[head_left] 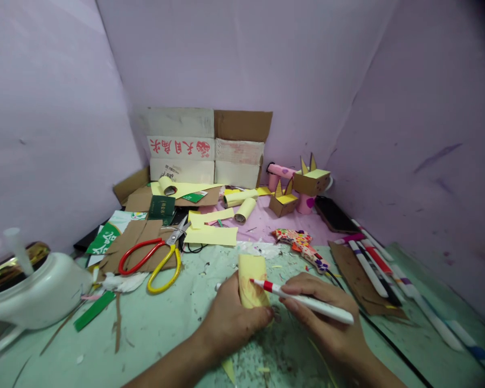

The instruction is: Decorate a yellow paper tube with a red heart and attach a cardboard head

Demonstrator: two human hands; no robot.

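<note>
Grasping yellow piece [251,267] in left hand [231,317], red marker [309,302] in right hand [333,331], lower centre. Looks part-marked, bare up top.

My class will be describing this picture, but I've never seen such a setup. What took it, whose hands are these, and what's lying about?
No machine works here: these are one person's bare hands. The only picture comes from a camera worn on that person's head, looking forward and down. The left hand holds a small yellow piece; the right hand holds a white and red marker, its tip at that piece. On the green surface lie scissors with one red and one yellow handle, and, at the right, more markers. A white pot stands at the left.
</note>
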